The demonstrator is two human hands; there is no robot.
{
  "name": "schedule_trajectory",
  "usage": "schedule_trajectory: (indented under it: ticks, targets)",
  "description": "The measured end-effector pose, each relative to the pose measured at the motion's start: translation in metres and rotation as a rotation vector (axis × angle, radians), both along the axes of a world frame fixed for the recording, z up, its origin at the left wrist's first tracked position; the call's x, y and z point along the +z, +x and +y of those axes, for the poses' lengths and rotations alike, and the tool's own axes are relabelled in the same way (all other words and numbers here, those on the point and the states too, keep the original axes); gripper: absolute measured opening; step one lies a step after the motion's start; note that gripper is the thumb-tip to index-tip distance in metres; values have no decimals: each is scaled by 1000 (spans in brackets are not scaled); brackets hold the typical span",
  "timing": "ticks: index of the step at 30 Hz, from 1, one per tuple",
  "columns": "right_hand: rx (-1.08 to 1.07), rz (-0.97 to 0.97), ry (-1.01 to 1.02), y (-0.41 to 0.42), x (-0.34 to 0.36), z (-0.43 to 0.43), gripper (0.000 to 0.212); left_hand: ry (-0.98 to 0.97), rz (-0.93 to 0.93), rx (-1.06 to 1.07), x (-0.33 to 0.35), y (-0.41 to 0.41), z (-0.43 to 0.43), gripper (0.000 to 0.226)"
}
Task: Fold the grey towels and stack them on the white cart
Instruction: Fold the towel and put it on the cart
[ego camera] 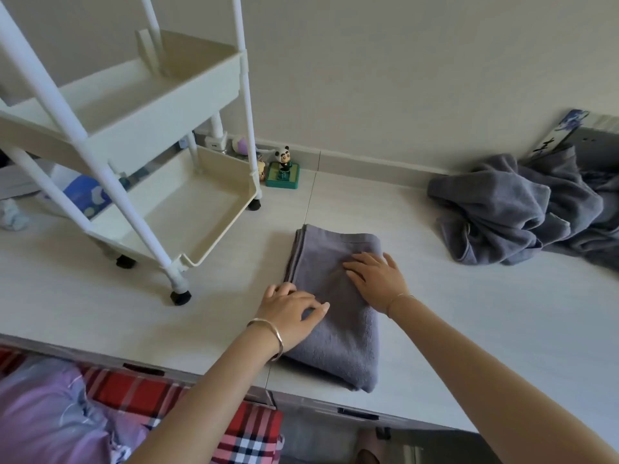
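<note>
Both arms reach forward from the bottom of the view over a pale platform (469, 313). The left hand (288, 311) lies on the left edge of the folded grey towel (338, 316), palm down, with a metal bangle (268, 333) on the wrist. Its fingers are bent at the towel's edge and the thumb points to the right over the cloth; whether the fingers pinch the edge or only rest on it, I cannot tell. The right hand (376, 279) lies flat on the upper right part of the same towel, palm down, fingers straight and a little spread, pointing to the left. A thin bracelet (398, 299) is on this wrist.

The folded towel is a long rectangle on the platform, between the two hands and under them, with its layered edges at the far left side. The white cart (174, 209) stands just to the left of it, apart from it, and no towel shows in its trays. A heap of unfolded grey towels (509, 212) lies well apart at the right, near the wall. A small panda figure (283, 169) stands behind the cart.
</note>
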State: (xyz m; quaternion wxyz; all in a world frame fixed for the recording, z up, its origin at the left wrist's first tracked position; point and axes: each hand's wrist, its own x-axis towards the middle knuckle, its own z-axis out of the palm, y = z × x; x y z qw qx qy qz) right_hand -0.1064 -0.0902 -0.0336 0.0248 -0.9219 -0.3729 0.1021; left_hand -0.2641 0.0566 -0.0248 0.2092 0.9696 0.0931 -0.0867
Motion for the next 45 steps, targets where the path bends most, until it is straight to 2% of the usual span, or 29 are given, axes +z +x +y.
schedule_trajectory:
  ticks: [2,4,7,8,11,13,15,17,20,22,26,33,36,39,41,43,45]
  targets:
    - [44,-124,-79,1,-3,-17,54,145,38,-4,3,11,-6,51]
    - [4,-165,-66,0,1,-32,72,256,56,-5,1,25,-6,57]
    - [-75,-254,-47,-9,-5,-61,55,297,103,-51,-10,41,-7,66]
    - [-118,-226,-51,-18,-3,-69,50,314,98,-82,-15,45,-9,69]
    - [-178,-232,-69,-40,-3,-89,46,373,55,-128,-22,52,-10,83]
    - [-205,-244,-13,-43,-5,-97,48,435,-62,-108,-19,52,-16,77]
    - [-198,-276,150,-44,-5,-98,55,403,-137,-64,-15,49,-31,63]
    - [-149,-277,251,-46,-7,-88,59,318,-117,-47,-16,45,-47,55]
    - [-102,-76,218,-47,-11,-65,73,297,-65,-24,-34,42,-53,53]
    - [-125,-17,166,-45,-21,-59,80,288,-8,-1,-42,43,-49,54]
    - [-291,7,129,-31,-38,-69,78,249,-36,34,-51,50,-45,72]
    - [-492,-13,166,-17,-44,-84,80,206,48,211,-49,57,-42,105]
    - [-545,55,179,-12,-40,-88,67,172,98,232,-46,60,-39,109]
    - [-627,148,296,-10,-31,-99,68,175,85,196,-41,56,-32,109]
    - [-682,185,367,-14,-23,-111,72,205,-33,100,-38,53,-27,109]
    - [-634,99,384,-24,-15,-119,61,211,-101,-33,-36,52,-24,104]
    - [-495,23,468,-37,-10,-116,45,197,-57,-116,-34,56,-24,108]
